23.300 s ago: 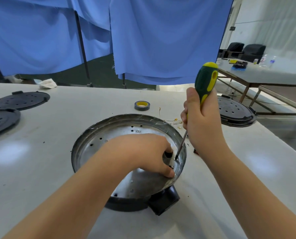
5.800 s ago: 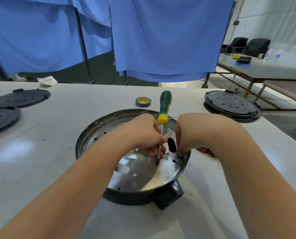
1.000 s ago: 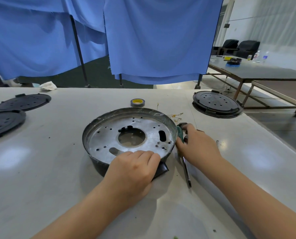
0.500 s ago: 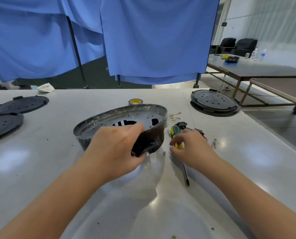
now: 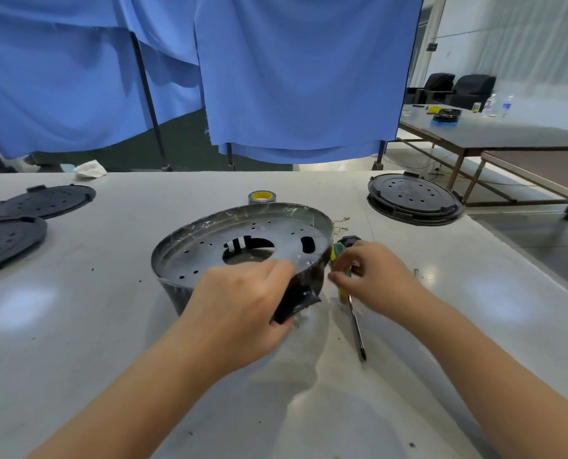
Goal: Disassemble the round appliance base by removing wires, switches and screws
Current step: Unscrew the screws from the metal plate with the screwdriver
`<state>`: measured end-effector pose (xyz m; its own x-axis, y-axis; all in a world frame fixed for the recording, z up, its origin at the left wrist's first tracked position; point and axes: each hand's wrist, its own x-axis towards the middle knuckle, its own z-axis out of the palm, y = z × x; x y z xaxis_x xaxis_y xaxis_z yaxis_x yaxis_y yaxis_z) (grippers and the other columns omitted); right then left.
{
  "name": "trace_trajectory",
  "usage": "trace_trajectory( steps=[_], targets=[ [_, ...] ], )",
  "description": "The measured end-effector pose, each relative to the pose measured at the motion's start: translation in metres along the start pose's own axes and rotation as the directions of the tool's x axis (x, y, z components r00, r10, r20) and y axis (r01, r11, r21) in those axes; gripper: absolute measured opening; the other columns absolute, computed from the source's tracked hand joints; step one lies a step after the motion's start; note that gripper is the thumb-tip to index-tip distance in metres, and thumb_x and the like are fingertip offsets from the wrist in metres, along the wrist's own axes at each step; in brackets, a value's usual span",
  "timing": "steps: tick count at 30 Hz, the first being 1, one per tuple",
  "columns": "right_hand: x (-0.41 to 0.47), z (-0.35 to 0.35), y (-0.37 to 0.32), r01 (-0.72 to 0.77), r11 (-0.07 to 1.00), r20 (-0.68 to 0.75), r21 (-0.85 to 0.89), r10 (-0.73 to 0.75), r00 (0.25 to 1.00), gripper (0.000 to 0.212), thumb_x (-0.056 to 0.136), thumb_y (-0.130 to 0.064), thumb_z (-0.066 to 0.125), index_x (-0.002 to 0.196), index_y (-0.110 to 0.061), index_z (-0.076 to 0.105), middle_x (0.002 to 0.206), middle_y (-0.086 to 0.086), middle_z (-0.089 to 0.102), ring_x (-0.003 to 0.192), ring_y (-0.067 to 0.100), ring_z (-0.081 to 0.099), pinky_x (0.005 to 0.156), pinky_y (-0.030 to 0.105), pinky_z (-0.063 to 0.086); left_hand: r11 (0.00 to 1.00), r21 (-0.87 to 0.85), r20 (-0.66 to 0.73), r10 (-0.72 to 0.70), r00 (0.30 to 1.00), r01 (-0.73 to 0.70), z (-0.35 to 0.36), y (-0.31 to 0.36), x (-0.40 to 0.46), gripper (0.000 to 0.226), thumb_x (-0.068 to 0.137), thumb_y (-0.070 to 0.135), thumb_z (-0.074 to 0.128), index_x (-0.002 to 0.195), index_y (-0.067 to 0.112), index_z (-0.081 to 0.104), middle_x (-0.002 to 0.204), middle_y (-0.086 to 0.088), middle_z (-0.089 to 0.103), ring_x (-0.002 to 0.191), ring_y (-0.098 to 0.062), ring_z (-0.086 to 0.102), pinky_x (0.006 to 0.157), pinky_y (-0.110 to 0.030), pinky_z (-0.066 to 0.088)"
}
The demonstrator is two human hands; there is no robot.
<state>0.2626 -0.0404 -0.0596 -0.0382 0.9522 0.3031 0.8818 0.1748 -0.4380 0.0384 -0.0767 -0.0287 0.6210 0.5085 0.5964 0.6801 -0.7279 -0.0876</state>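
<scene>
A single wide-angle head camera looks forward and down across the white table [image 5: 77, 326], close above both forearms, which enter from the bottom edge. The hands [image 5: 242, 303] sit near frame centre. Beyond the table's far edge the view faces blue curtains [image 5: 292, 77]; straight lines bow toward the borders.

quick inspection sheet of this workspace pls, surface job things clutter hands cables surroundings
surface: white table, dark specks on it
job's things: round appliance base tilted, near edge lifted; screwdriver lying flat beside it
clutter: tape roll; black discs at left; stacked black discs at right; small screws
hands: left hand grips the base's black protrusion; right hand fingers curled at the screwdriver handle, grip unclear
cables: thin loose wires behind the base
surroundings: blue curtains; another table, chairs
</scene>
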Motion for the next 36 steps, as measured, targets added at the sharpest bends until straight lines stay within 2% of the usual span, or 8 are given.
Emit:
trace_trajectory(
  steps=[5, 10, 19, 23, 26, 29, 33, 36],
  targets=[
    [0.001, -0.037, 0.034, -0.108, 0.994, 0.012, 0.002, 0.108, 0.994, 0.002, 0.085, -0.024, 0.067, 0.085, -0.025, 0.068, 0.082, -0.012, 0.062, 0.073, 0.006, 0.057, 0.062, 0.023, 0.046, 0.996, 0.02, -0.055, 0.085, 0.995, -0.084, 0.011, 0.018, -0.001, 0.019, 0.08, 0.025, 0.051, 0.067, 0.013, 0.057, 0.057, 0.003, 0.048, 0.044, -0.018, 0.042, 0.039, -0.024, 0.024],
    [-0.007, -0.045, 0.068, -0.238, 0.966, 0.011, -0.103, 0.241, 0.971, 0.003, 0.085, -0.025, 0.066, 0.083, -0.026, 0.068, 0.081, -0.013, 0.061, 0.068, 0.002, 0.05, 0.057, 0.023, 0.037, 0.993, 0.067, -0.038, 0.103, 0.994, -0.1, 0.029, 0.027, -0.009, 0.031, 0.062, 0.017, 0.082, 0.062, 0.014, 0.051, 0.055, 0.001, 0.047, 0.044, -0.02, 0.043, 0.037, -0.028, 0.03],
    [-0.01, -0.028, 0.085, -0.323, 0.925, -0.019, -0.199, 0.326, 0.945, 0.01, 0.085, -0.028, 0.063, 0.088, -0.023, 0.071, 0.082, -0.007, 0.053, 0.084, 0.017, 0.052, 0.064, 0.028, 0.037, 0.985, 0.061, 0.007, 0.158, 0.987, -0.159, 0.037, 0.031, -0.017, 0.016, 0.06, 0.003, 0.066, 0.064, 0.014, 0.056, 0.059, 0.001, 0.051, 0.049, -0.02, 0.048, 0.039, -0.029, 0.036],
    [-0.01, -0.029, 0.08, -0.299, 0.928, -0.093, -0.223, 0.285, 0.954, 0.019, 0.088, -0.034, 0.059, 0.1, -0.024, 0.069, 0.088, -0.006, 0.054, 0.085, 0.015, 0.051, 0.067, 0.029, 0.039, 0.988, -0.026, 0.09, 0.152, 0.984, -0.15, 0.03, 0.03, -0.017, 0.024, 0.069, 0.034, 0.07, 0.069, 0.015, 0.056, 0.067, 0.002, 0.056, 0.056, -0.019, 0.054, 0.044, -0.03, 0.043],
    [-0.009, -0.031, 0.053, -0.268, 0.961, -0.127, 0.073, 0.275, 0.953, 0.027, 0.088, -0.048, 0.053, 0.095, -0.026, 0.066, 0.081, -0.009, 0.062, 0.072, 0.009, 0.057, 0.059, 0.027, 0.041, 0.988, -0.151, 0.175, 0.05, 0.983, -0.023, 0.018, 0.028, -0.016, 0.045, 0.081, 0.062, 0.051, 0.077, 0.018, 0.058, 0.078, 0.007, 0.061, 0.067, -0.015, 0.058, 0.053, -0.031, 0.047],
    [-0.004, -0.03, 0.015, -0.38, 0.865, 0.144, 0.329, 0.352, 0.925, 0.031, 0.086, -0.058, 0.051, 0.092, -0.028, 0.059, 0.072, -0.004, 0.068, 0.052, 0.008, 0.061, 0.048, 0.024, 0.042, 0.948, -0.286, 0.17, -0.091, 0.981, 0.138, 0.009, 0.021, -0.011, 0.046, 0.087, 0.065, 0.038, 0.09, 0.025, 0.06, 0.096, 0.013, 0.065, 0.088, -0.006, 0.059, 0.072, -0.026, 0.047],
    [0.005, -0.021, -0.012, -0.479, 0.818, 0.376, 0.319, 0.355, 0.856, 0.012, 0.094, -0.022, 0.047, 0.097, -0.01, 0.05, 0.075, 0.009, 0.06, 0.046, 0.017, 0.061, 0.042, 0.023, 0.042, 0.847, -0.451, 0.03, -0.3, 0.953, 0.281, 0.007, -0.012, -0.004, 0.039, 0.085, 0.056, 0.047, 0.099, 0.025, 0.067, 0.107, 0.018, 0.064, 0.101, 0.005, 0.052, 0.085, -0.005, 0.036],
    [0.008, -0.021, -0.019, -0.534, 0.751, 0.371, 0.387, 0.403, 0.836, 0.014, 0.087, 0.003, 0.035, 0.088, -0.005, 0.046, 0.066, 0.015, 0.049, 0.044, 0.025, 0.047, 0.041, 0.023, 0.042, 0.634, -0.571, 0.031, -0.618, 0.785, 0.522, 0.014, -0.059, -0.005, 0.034, 0.09, 0.049, 0.055, 0.115, 0.027, 0.059, 0.121, 0.015, 0.055, 0.114, 0.003, 0.048, 0.093, -0.006, 0.031]
  ],
)
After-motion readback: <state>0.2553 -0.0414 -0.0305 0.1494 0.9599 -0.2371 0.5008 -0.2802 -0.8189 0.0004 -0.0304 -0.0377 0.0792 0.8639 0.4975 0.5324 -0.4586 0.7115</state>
